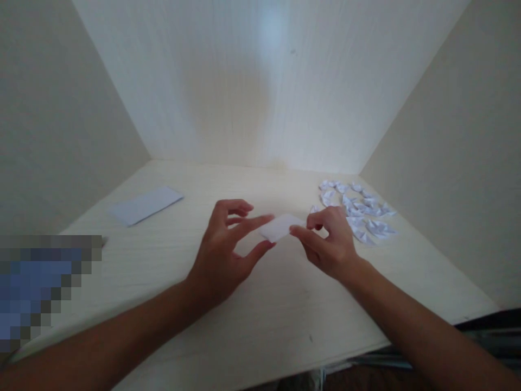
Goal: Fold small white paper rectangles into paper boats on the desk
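A small white folded paper (280, 226) is held above the pale wooden desk (260, 320), between both hands. My left hand (226, 252) pinches its left side with thumb and forefinger, the other fingers spread. My right hand (329, 241) pinches its right edge with curled fingers. A heap of several small folded white paper shapes (358, 209) lies just beyond my right hand.
A flat white paper sheet (146, 205) lies at the back left of the desk. Pale walls close in the desk at the back and both sides. A blurred-out blue patch (38, 288) sits at the left edge. The desk's front edge runs at lower right.
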A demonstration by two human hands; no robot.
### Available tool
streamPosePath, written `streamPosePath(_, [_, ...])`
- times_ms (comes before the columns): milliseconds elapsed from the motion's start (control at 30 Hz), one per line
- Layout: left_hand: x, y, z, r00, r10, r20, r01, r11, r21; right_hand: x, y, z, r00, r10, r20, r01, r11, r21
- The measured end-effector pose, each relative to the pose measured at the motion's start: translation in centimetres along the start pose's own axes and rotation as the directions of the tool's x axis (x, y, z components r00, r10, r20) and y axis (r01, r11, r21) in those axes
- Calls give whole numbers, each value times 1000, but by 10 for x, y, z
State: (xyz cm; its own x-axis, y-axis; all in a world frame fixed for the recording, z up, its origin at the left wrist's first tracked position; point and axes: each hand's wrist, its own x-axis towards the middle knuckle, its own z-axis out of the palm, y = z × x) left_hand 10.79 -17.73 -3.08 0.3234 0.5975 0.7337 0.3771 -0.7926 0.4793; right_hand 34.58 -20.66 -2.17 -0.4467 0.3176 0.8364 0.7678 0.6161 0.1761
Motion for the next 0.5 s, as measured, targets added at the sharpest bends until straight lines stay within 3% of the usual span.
streamPosePath(100, [5,-4,-6,980,200,19,-200,977,75,-1,-6,3,999,33,-6,-32,993,113])
streamPosePath(167, [8,-4,-8,967,254,30,-256,963,80,-3,-9,6,977,209,40,-211,929,303])
streamPosePath(267, [9,-1,-10,956,295,-7,-291,946,141,-5,-13,12,870,467,160,-478,716,508])
streamPosePath(333, [9,1,-12,946,323,-28,-311,928,205,-4,-15,17,791,563,239,-584,578,571])
streamPosePath(400, [9,1,-13,937,349,-29,-330,908,256,-2,-17,23,695,608,383,-682,388,620])
streamPosePath(500, [9,-2,-10,923,384,32,-378,886,268,4,-21,31,572,548,610,-777,123,618])
